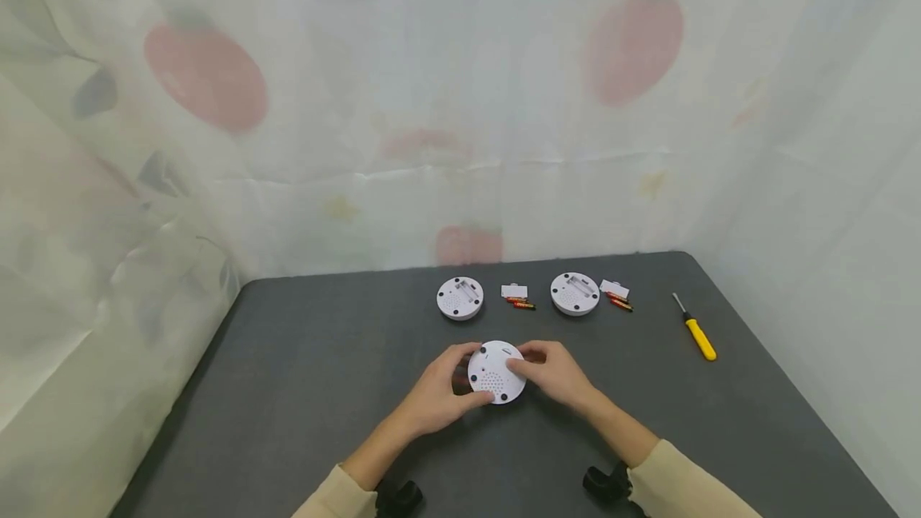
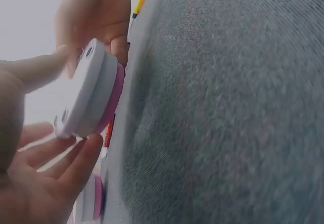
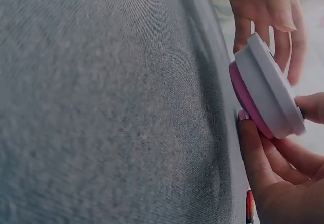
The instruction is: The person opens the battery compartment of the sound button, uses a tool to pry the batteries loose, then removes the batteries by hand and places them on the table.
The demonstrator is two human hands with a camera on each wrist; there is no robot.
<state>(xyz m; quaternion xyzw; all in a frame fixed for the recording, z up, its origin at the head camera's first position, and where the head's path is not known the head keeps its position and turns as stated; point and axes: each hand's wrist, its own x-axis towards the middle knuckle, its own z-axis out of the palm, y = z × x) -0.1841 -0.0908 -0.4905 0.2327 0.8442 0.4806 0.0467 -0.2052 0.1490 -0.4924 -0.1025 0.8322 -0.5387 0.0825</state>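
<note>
A round white battery-powered device [image 1: 492,366] with small black feet and a patch of speaker holes is between both hands over the table, holed face up. Its pink underside [image 3: 246,100] shows in the right wrist view, where it tilts on edge. My left hand [image 1: 435,398] holds its left side, thumb at the near edge and fingers at the far left. The right hand [image 1: 557,374] grips the right side, its thumb [image 3: 311,106] on the white face and fingertips against the pink side.
Behind the hands stand two similar round devices [image 1: 460,308] [image 1: 575,304] with battery bays uncovered. Beside each lies a white cover [image 1: 514,291] [image 1: 615,288] with red-and-black batteries [image 1: 521,304] [image 1: 620,302]. A yellow-handled screwdriver [image 1: 700,339] lies right on the dark table [image 1: 288,398]. Pale curtains [image 1: 460,102] enclose it.
</note>
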